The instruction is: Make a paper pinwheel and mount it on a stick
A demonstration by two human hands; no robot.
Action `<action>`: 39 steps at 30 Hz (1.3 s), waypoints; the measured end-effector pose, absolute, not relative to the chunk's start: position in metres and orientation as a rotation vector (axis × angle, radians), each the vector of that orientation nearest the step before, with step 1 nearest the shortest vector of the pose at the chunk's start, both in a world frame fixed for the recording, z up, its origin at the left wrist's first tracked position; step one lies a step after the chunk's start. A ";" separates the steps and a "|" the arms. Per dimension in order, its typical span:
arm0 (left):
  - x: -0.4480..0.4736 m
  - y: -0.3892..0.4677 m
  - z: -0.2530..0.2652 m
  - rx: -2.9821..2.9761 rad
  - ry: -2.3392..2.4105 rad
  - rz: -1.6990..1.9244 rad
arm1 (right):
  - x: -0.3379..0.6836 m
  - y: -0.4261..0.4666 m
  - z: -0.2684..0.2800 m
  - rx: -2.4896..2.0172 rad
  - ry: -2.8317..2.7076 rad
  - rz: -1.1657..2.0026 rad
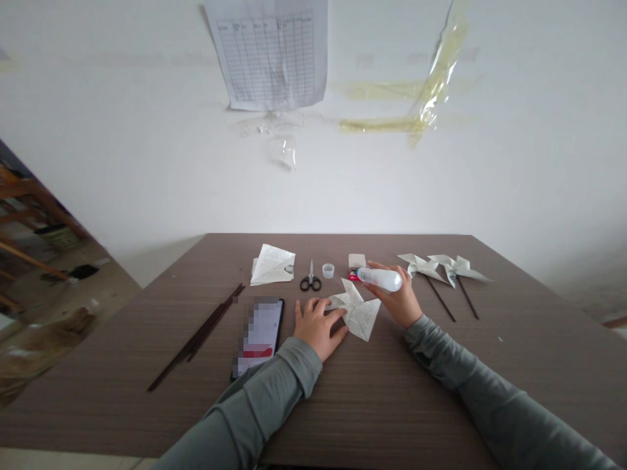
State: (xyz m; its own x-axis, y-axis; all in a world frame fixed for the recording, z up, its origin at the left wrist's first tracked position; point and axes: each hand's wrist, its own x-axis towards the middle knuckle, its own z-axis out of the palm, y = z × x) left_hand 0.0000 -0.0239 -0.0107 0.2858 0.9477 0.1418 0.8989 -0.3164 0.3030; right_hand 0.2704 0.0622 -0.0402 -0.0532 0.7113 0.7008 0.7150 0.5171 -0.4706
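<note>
A partly folded paper pinwheel (361,317), made from printed paper, lies on the brown table. My left hand (317,326) rests flat at its left side, fingers spread, with fingertips touching the paper's edge. Above the pinwheel's right side, my right hand (402,299) grips a white glue bottle (383,279), tipped over with its narrow end pointing left. The bottle's tip is hard to make out against the things behind it. Just beyond stand a small clear cup (328,269) and black-handled scissors (310,281).
Folded paper squares (272,266) are stacked at the back left. Dark thin sticks (206,326) and a phone (259,333) lie to the left. Two finished pinwheels on sticks (458,266) lie at right. A small pale block (356,260) sits near the wall (313,202).
</note>
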 end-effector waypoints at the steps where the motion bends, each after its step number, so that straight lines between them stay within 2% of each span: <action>1: 0.000 -0.024 -0.010 2.382 1.727 0.438 | 0.272 0.061 -0.039 -1.226 -1.771 -0.009; 12: -0.004 -0.025 -0.008 2.395 1.727 0.415 | 0.283 0.062 -0.039 -1.354 -1.728 -0.078; 28: -0.008 -0.023 -0.017 2.408 1.726 0.431 | 0.298 0.075 -0.060 -1.318 -1.892 -0.226; 34: -0.005 -0.026 -0.005 2.365 1.745 0.398 | 0.284 0.070 -0.060 -1.305 -1.872 -0.201; 39: -0.004 -0.027 -0.004 2.355 1.766 0.415 | 0.282 0.073 -0.060 -1.316 -1.749 -0.057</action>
